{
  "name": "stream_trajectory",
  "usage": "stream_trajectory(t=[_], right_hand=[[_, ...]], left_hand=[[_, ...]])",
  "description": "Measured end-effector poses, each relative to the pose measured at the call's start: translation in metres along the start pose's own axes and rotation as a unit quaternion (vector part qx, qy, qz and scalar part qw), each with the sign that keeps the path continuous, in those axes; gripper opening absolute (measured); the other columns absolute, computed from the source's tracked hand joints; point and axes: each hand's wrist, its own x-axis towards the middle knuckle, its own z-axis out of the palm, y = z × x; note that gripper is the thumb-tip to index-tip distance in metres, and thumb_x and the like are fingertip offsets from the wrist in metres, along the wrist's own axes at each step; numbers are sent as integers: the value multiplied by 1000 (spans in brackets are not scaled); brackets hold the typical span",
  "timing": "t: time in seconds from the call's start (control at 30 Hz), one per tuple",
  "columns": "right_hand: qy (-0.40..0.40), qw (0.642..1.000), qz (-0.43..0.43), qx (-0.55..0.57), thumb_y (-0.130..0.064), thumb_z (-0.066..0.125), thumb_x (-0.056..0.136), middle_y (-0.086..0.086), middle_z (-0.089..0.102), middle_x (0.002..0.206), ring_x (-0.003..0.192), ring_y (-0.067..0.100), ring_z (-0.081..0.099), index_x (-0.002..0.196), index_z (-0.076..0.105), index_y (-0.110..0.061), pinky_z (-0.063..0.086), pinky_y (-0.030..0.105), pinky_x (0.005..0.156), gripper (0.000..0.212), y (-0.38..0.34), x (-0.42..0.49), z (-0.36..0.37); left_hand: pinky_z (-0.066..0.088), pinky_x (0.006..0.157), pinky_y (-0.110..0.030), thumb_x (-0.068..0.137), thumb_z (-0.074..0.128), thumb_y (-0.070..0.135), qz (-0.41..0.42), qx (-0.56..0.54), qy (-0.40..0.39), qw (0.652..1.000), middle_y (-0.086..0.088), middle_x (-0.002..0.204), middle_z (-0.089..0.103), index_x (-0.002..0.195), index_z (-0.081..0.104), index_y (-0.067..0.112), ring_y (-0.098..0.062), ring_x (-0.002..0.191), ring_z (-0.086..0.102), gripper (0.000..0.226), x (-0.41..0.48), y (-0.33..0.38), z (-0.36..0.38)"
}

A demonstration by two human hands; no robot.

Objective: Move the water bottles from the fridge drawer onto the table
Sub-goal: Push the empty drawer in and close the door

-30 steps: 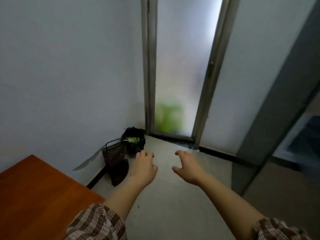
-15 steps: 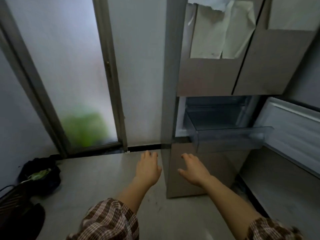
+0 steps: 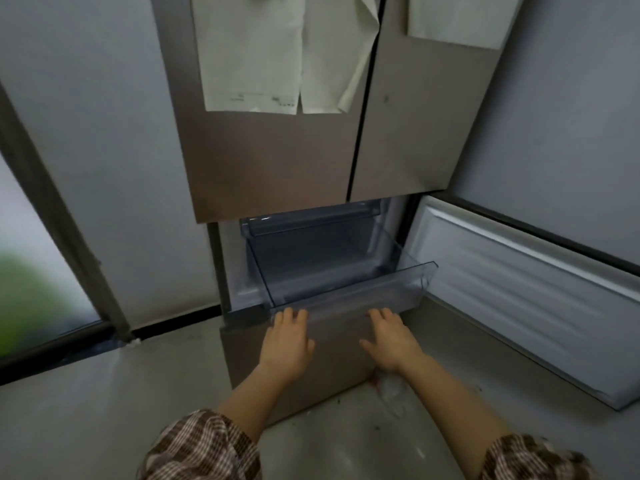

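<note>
The fridge drawer (image 3: pixel 346 299) is a clear plastic tub, drawn out of the lower compartment of the fridge (image 3: pixel 277 161) and sitting just right of the middle of the view. Its long axis runs across, from about 8 o'clock up to 2 o'clock, so the front lip tilts with its right end higher. Its open mouth faces up and its front wall points toward the person, at about 6 o'clock.

The left hand (image 3: pixel 287 337) reaches in from 6 o'clock to the left end of the drawer front. Its grip is spread flat, palm down, fingers straight and close together, holding nothing. The right hand (image 3: pixel 388 337) lies beside it at the middle of the front wall, with the same flat, unclosed grip and the thumb held out to the left. The fingertips of both overlap the lower edge of the front wall; whether they touch it cannot be told.

Sheets of paper (image 3: pixel 252 53) hang on the upper doors at 12 o'clock. The open lower door (image 3: pixel 519 289) swings out at 3 o'clock of the drawer. A frosted glass panel (image 3: pixel 34 271) stands at 9 o'clock, above the pale floor (image 3: pixel 86 410). Plaid sleeves (image 3: pixel 204 448) cover both forearms' ends.
</note>
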Motion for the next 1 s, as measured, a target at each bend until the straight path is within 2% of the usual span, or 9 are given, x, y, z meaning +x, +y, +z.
stream_trajectory(t=[0.1, 0.23, 0.3, 0.37, 0.47, 0.57, 0.7, 0.83, 1.0], right_hand=[[8, 1000, 11, -22, -36, 54, 95, 12, 38, 140, 129, 31, 38, 140, 34, -11, 42, 42, 101, 55, 30, 29, -9], [42, 998, 1, -45, -33, 51, 96, 11, 38, 142, 131, 31, 37, 144, 31, -12, 40, 42, 103, 56, 64, 67, -19], [59, 996, -16, -70, -27, 48, 97, 12, 42, 139, 128, 31, 39, 143, 34, -11, 39, 40, 102, 51, 75, 82, -18], [74, 992, -37, -92, -18, 50, 95, 15, 47, 134, 124, 33, 44, 144, 36, -7, 41, 42, 99, 52, 93, 98, -15], [114, 980, -108, -123, -13, 77, 73, 17, 62, 109, 98, 37, 63, 128, 58, 1, 53, 44, 73, 60, 120, 122, -11], [167, 955, -181, -164, -14, 95, 43, 6, 68, 87, 73, 24, 65, 105, 73, -4, 49, 30, 52, 66, 141, 145, -10], [212, 917, -301, -154, -17, 93, 54, 5, 68, 84, 76, 20, 53, 99, 74, -1, 45, 26, 50, 51, 155, 158, -15], [243, 881, -369, -168, -15, 92, 58, 8, 66, 83, 62, 23, 60, 97, 73, 3, 42, 28, 44, 47, 166, 177, -23], [238, 849, -428, -199, -23, 90, 62, 6, 66, 84, 65, 22, 60, 99, 73, 0, 44, 28, 50, 47, 180, 197, -28]], left_hand=[[46, 95, -36, 93, 48, 25, 19, 8, 12, 1000, -7, 134, 41, 138, 37, 16, -26, 123, 41, 47, 26, 13, 11], [43, 98, -33, 97, 44, 28, 25, 50, 35, 998, -6, 138, 38, 153, 18, 17, -26, 129, 37, 62, 54, 31, 22], [45, 95, -35, 98, 45, 29, 17, 79, 47, 996, -7, 138, 40, 150, 28, 15, -26, 126, 41, 57, 64, 37, 29], [53, 82, -37, 93, 58, 30, 1, 72, 77, 994, -10, 127, 50, 139, 49, 10, -28, 112, 53, 50, 75, 47, 37], [56, 53, -33, 71, 84, 23, -8, 70, 112, 991, -12, 101, 61, 112, 70, 4, -28, 83, 63, 47, 83, 55, 52], [53, 47, -34, 70, 84, 15, -17, 63, 158, 985, -13, 100, 61, 109, 70, 3, -30, 81, 61, 43, 85, 57, 61], [51, 43, -32, 73, 82, 13, -27, 78, 185, 979, -13, 100, 62, 109, 70, 5, -28, 78, 61, 38, 86, 55, 63], [42, 34, -27, 72, 83, 17, 12, 129, 187, 974, -11, 98, 60, 107, 70, 6, -25, 73, 61, 39, 94, 53, 62], [44, 33, -24, 78, 75, 21, 75, 181, 183, 963, -10, 107, 56, 116, 63, 9, -27, 81, 61, 42, 100, 36, 69]])
